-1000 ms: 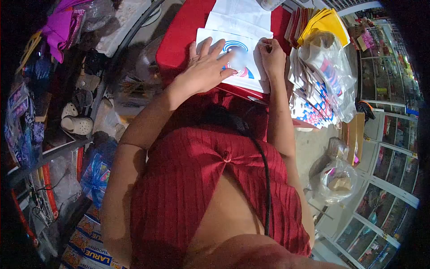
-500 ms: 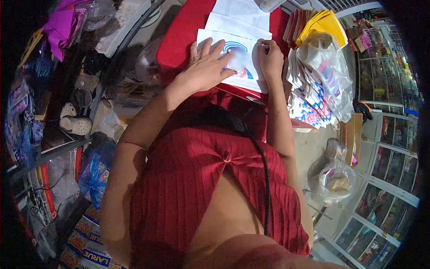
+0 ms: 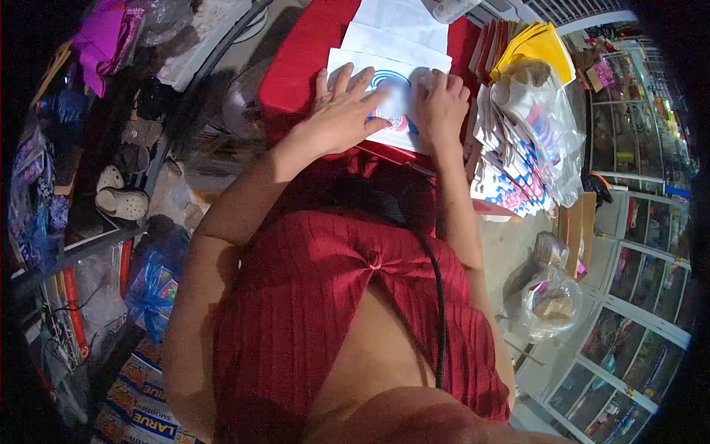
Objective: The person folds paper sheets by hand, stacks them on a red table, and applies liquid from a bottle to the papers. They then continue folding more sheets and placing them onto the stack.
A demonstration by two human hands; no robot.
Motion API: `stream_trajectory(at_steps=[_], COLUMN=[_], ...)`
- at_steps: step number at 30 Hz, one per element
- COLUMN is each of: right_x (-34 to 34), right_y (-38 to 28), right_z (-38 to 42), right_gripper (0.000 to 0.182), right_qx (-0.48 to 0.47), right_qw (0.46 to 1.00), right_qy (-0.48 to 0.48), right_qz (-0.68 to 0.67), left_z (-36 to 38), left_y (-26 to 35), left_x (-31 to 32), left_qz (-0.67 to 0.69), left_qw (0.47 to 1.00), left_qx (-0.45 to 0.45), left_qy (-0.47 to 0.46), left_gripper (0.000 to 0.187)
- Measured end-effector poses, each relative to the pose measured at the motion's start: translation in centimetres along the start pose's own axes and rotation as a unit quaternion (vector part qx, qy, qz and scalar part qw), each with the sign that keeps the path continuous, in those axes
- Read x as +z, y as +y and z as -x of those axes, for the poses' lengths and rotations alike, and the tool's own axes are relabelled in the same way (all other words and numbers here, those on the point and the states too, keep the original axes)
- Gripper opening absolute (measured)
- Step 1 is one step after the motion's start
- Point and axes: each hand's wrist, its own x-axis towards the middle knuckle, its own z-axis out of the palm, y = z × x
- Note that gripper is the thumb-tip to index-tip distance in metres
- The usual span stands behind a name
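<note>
A white sheet with a blue and red print (image 3: 392, 139) lies on the red-covered table (image 3: 296, 59), its printed side up. Flat on its left part rests my left hand (image 3: 342, 111), fingers spread and thumb reaching toward the blurred middle of the print. On the right part, my right hand (image 3: 442, 107) presses down with bent, slightly parted fingers and grips nothing. Beyond them, more white paper (image 3: 392, 33) extends up the table, overlapped by the printed sheet.
Right of my hands sits a fanned stack of printed white pieces (image 3: 510, 170), partly under a clear plastic bag (image 3: 566, 155). Yellow folded pieces (image 3: 543, 52) lie behind it. A white bottle-like object (image 3: 452, 9) is at the far edge. Shelves (image 3: 70, 255) line the left.
My right hand has moved left from the sheet's right edge onto its surface, its fingers less curled. My left hand has stayed nearly in place.
</note>
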Motion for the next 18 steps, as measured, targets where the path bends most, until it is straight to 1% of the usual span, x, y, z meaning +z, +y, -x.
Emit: stream_trajectory(at_steps=[1,3,5,7,11,13,18], right_x=[-0.8,-0.6,-0.5,-0.3,-0.9,-0.3,0.2], right_y=[-1.3,-2.5,-3.8,-4.1,-3.6,-2.9,-2.6], right_z=[0.8,1.9,2.9,3.2,3.2,3.6,4.1], right_gripper=[0.035,0.038,0.038,0.036,0.035,0.035,0.037], right_qx=[-0.038,-0.104,-0.134,-0.135,-0.124,-0.124,-0.107], right_qw=[0.995,0.984,0.987,0.989,0.990,0.991,0.994], right_qy=[0.031,0.062,0.064,0.052,0.027,-0.001,-0.022], right_qz=[0.091,0.131,0.065,0.042,0.065,0.046,0.002], left_z=[0.0,0.0,0.0,0.0,0.0,0.0,0.0], left_y=[0.0,-0.1,-0.1,0.0,-0.1,0.0,0.2], left_x=[0.1,0.6,0.6,0.4,0.3,0.3,0.5], left_qz=[0.003,0.001,-0.001,-0.033,0.000,0.008,0.000], left_qw=[1.000,1.000,1.000,0.999,1.000,1.000,1.000], left_qx=[0.001,-0.003,-0.001,-0.005,-0.003,-0.001,0.000], left_qy=[0.004,0.007,0.008,-0.020,0.005,0.011,0.017], left_gripper=[0.056,0.056,0.056,0.055,0.054,0.054,0.054])
